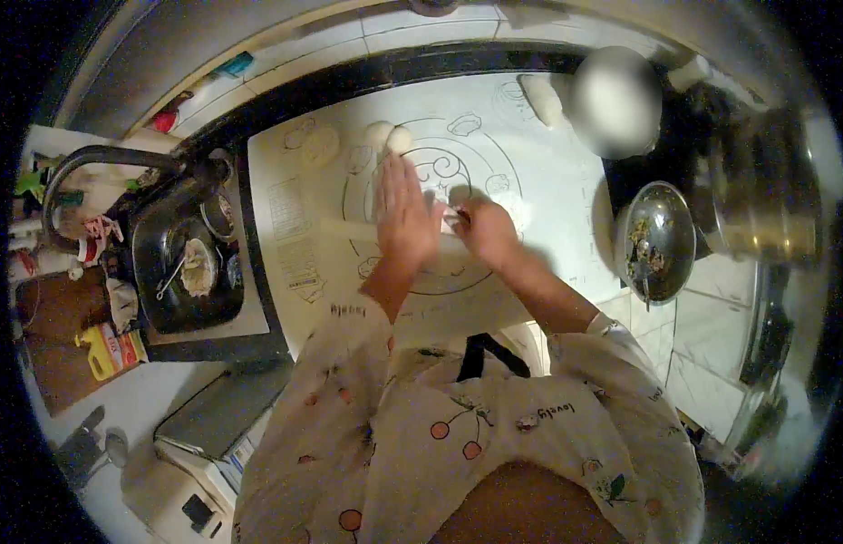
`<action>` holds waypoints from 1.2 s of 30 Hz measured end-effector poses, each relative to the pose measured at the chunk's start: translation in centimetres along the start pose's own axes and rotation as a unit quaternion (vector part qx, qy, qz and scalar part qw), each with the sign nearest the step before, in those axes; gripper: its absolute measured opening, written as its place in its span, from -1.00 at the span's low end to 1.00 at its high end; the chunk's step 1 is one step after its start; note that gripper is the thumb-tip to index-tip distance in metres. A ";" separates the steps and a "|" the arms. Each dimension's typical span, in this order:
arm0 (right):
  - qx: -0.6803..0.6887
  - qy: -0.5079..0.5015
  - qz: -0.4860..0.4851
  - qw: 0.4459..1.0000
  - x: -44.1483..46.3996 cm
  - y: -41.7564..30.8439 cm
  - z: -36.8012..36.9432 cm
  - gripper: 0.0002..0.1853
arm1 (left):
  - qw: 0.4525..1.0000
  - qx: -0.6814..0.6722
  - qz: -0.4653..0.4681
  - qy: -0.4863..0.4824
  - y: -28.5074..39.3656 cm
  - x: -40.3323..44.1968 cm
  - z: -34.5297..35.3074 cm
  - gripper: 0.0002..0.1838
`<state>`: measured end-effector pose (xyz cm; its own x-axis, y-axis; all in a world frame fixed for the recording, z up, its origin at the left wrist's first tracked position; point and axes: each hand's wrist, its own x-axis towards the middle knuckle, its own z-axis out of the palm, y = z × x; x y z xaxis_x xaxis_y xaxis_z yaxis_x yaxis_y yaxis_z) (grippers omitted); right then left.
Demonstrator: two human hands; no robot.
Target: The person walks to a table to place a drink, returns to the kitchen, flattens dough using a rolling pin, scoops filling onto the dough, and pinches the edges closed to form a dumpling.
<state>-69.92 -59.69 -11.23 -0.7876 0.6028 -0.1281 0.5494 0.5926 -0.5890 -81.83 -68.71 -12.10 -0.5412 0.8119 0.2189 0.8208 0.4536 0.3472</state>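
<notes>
My left hand (406,213) lies flat, palm down, on a pale printed mat (566,218), its fingers stretched forward. Just beyond its fingertips sit two whitish dough balls, a nearer one (400,140) and another dough ball (378,135) partly behind it. My right hand (485,228) is beside the left, its fingers curled around a small white piece (451,218). What that piece is cannot be made out, as the fingers partly cover it. A pale band crosses the mat's circle drawings near both hands; its nature is unclear.
A pale dough log (542,100) lies at the mat's back right, by a blurred white round object (616,102). To the right stands a metal bowl (680,238) with chopped food and a spoon. At left are a black sink (154,304) and a curved faucet (113,156).
</notes>
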 end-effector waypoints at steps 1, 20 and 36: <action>0.009 -0.011 0.003 1.000 -0.1 0.0 0.3 -0.76 | 1.000 0.012 0.006 -0.020 -0.4 -2.5 -0.3 -0.27; 0.158 0.083 0.082 0.980 -2.8 1.5 2.0 -0.78 | 0.961 -0.209 -0.175 -0.054 -1.4 -10.8 -4.4 -0.65; 0.036 -0.053 0.025 0.998 -0.1 0.4 -0.1 -0.75 | 0.997 0.040 -0.016 -0.061 1.4 -4.2 -2.2 -0.22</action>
<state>-69.59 -59.51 -11.37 -0.7870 0.5687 -0.2392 0.5696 0.5209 -0.6358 -78.87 -72.27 -10.55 -0.5457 0.8326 0.0951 0.8178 0.5044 0.2770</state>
